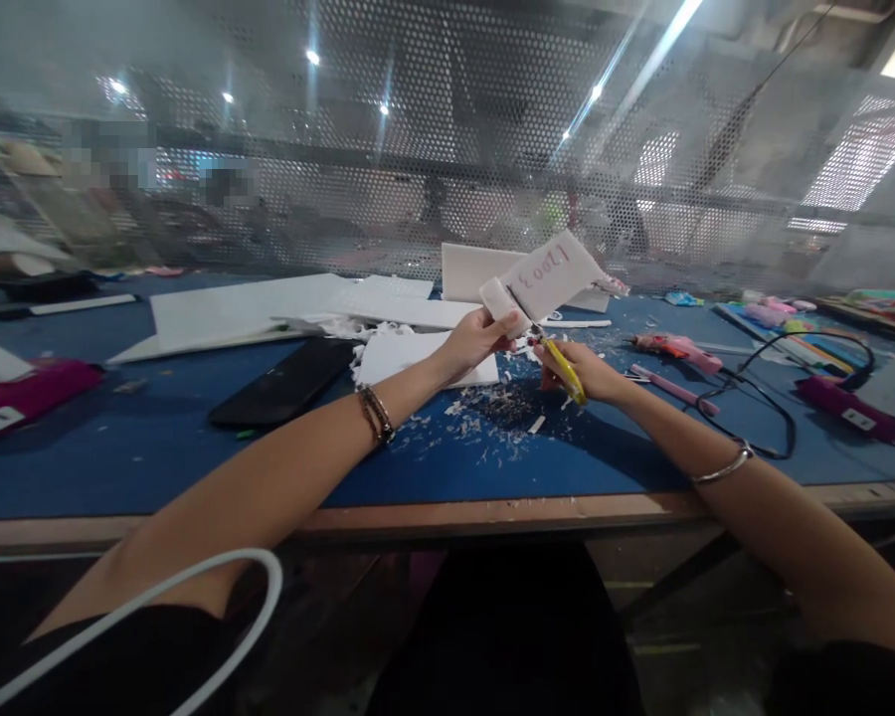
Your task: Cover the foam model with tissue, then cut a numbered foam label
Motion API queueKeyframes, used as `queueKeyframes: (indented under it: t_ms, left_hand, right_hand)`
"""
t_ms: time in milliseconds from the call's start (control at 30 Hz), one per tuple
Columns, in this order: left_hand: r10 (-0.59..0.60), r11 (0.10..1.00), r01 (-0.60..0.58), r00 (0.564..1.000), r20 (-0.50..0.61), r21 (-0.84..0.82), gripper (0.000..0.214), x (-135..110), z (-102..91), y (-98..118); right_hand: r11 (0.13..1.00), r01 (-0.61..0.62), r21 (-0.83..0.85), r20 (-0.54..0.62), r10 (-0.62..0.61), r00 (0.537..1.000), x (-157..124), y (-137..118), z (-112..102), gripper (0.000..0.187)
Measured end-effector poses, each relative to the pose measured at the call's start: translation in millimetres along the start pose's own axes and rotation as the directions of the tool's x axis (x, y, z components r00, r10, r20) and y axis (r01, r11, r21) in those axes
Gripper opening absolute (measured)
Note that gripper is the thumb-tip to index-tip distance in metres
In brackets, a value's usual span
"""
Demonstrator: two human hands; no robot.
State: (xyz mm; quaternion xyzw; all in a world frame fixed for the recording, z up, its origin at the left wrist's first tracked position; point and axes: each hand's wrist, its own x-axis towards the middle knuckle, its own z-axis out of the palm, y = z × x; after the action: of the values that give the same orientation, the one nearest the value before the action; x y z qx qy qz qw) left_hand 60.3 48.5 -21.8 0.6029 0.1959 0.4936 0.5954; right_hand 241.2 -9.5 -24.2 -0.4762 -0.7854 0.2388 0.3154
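My left hand [481,333] is closed on the lower corner of a white foam piece [548,280] with red writing on it, held up above the blue table [156,438]. My right hand [578,370] is closed round a yellow-handled cutter [565,368] whose tip meets the bottom edge of the foam piece. White shavings [492,418] lie scattered on the table below both hands.
White foam sheets [268,308] and a black flat object [287,383] lie to the left. A pink glue gun [675,348], a black cable [776,408] and pink boxes [26,398] sit at the sides. A perforated screen [447,149] backs the table.
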Motion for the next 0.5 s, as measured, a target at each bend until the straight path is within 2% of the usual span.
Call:
queueKeyframes:
  t_ms: [267,400,500]
  left_hand:
    - [0.001,1.000,-0.001,1.000,0.016,0.015,0.032,0.4,-2.5,-2.4]
    - [-0.002,0.999,0.002,1.000,0.000,-0.038,0.028,-0.5,1.7,-6.5]
    - [-0.007,0.996,0.006,1.000,-0.009,-0.088,0.024,-1.0,5.1,-5.6]
  right_hand:
    - [1.000,-0.028,-0.005,-0.007,0.028,1.000,-1.1,-0.2,-2.7,0.052]
    - [0.996,-0.058,0.064,-0.007,0.059,0.998,-1.3,-0.9,-6.0,0.046]
    - [0.996,-0.032,0.082,-0.015,0.034,0.999,-0.4,-1.2,-10.4,0.040]
